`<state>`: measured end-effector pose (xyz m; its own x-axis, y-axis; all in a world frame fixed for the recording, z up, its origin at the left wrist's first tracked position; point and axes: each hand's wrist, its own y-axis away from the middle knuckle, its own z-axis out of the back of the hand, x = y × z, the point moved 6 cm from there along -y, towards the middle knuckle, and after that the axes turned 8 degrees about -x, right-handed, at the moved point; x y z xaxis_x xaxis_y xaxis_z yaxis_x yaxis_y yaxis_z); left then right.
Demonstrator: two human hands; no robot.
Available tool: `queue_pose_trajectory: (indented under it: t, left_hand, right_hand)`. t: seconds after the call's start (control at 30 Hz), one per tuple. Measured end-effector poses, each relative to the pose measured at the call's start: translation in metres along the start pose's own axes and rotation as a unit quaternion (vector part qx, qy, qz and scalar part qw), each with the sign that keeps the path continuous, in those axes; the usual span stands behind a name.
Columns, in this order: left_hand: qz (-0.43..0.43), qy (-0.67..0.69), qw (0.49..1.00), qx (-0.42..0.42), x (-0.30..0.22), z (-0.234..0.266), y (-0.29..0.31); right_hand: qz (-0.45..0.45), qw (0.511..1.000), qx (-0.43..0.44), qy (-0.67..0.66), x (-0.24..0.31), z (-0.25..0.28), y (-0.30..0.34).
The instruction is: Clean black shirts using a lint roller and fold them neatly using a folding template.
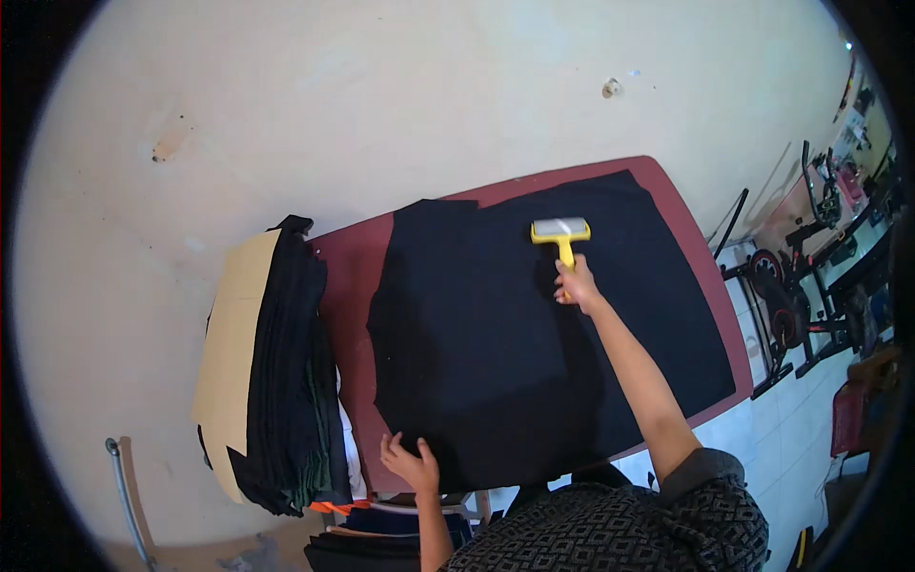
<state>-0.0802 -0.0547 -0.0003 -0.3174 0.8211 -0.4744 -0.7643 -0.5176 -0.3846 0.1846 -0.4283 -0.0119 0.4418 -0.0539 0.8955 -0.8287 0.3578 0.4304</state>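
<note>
A large piece of black fabric lies spread over a dark red table. My right hand is closed round the yellow handle of a lint roller, whose pale roller head is over the far right part of the cloth. Whether the roller presses on the fabric, I cannot tell. At the near left corner of the cloth, my left hand rests with its fingers spread and nothing in them.
A tall stack of folded dark fabric with a tan cardboard sheet against it stands at the table's left end. More folded cloth lies below the near edge. Along the far side runs a pale wall. An exercise bike stands at right.
</note>
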Motion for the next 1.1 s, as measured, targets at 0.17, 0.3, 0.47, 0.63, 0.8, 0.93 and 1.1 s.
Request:
queue_pose_trajectory:
  t: [0.17, 0.3, 0.47, 0.63, 0.8, 0.93, 1.1]
  left_hand:
    - [-0.113, 0.105, 0.982, 0.108, -0.115, -0.033, 0.049]
    - [-0.172, 0.143, 0.949, 0.222, -0.183, -0.065, 0.095]
    - [-0.233, 0.148, 0.917, 0.287, -0.255, -0.1, 0.109]
    - [-0.233, 0.11, 0.926, 0.277, -0.274, -0.105, 0.108]
    - [-0.195, 0.084, 0.93, 0.301, -0.272, -0.087, 0.123]
    - [-0.195, 0.1, 0.912, 0.346, -0.272, -0.078, 0.143]
    - [-0.169, 0.124, 0.864, 0.459, -0.281, -0.073, 0.178]
  right_hand:
    - [0.26, 0.946, 0.002, 0.195, -0.016, 0.095, -0.014]
    - [-0.02, 0.963, 0.257, 0.077, -0.031, 0.203, 0.072]
    - [-0.1, 0.96, 0.179, 0.188, -0.058, 0.379, 0.163]
    - [0.051, 0.969, 0.103, 0.22, -0.04, 0.352, 0.169]
    - [0.154, 0.98, 0.006, 0.122, -0.024, 0.226, 0.042]
    - [0.255, 0.949, -0.098, 0.157, 0.021, 0.163, -0.102]
    - [0.193, 0.956, -0.112, 0.191, 0.05, 0.147, -0.163]
